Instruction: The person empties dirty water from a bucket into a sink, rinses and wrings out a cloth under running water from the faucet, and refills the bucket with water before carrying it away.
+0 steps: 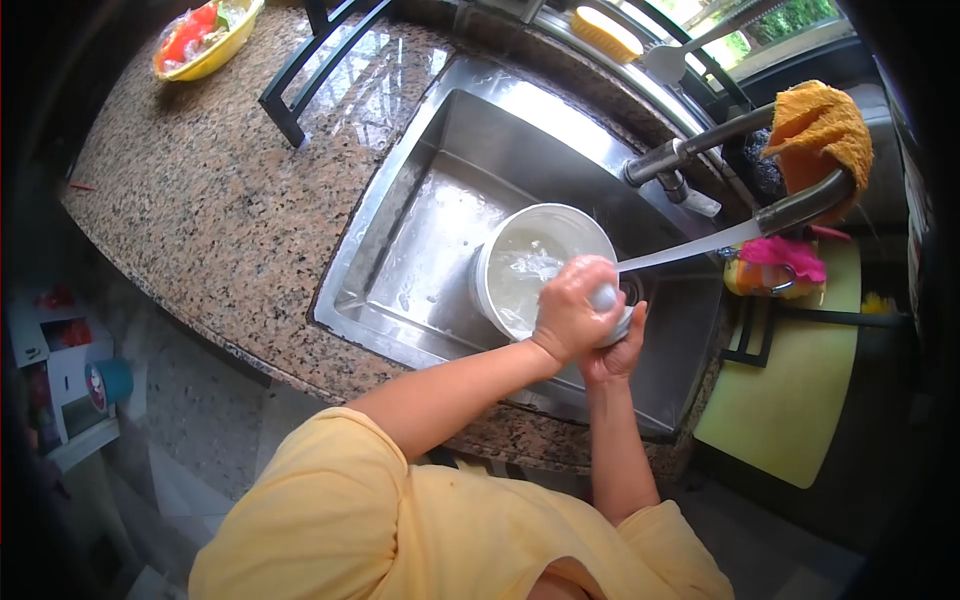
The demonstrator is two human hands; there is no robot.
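Note:
Over the right side of the steel sink [400, 335], my left hand [573, 308] is closed around a small whitish object [604, 297] that I cannot make out, possibly a cloth. Just below it, my right hand [618, 350] cups the same whitish thing from underneath, its fingers partly hidden. A white bucket [484, 275] stands in the sink beside my hands, with cloudy, rippling water inside. From the faucet [810, 202] a stream of water [690, 247] runs towards my hands and the bucket's rim.
An orange cloth [825, 135] hangs over the faucet. Right of the sink are a pink cloth [795, 258] and a green board [790, 400]. A yellow bowl [225, 52] and a black metal rack [290, 115] stand on the granite counter [230, 210]. A yellow brush [605, 35] lies behind the sink.

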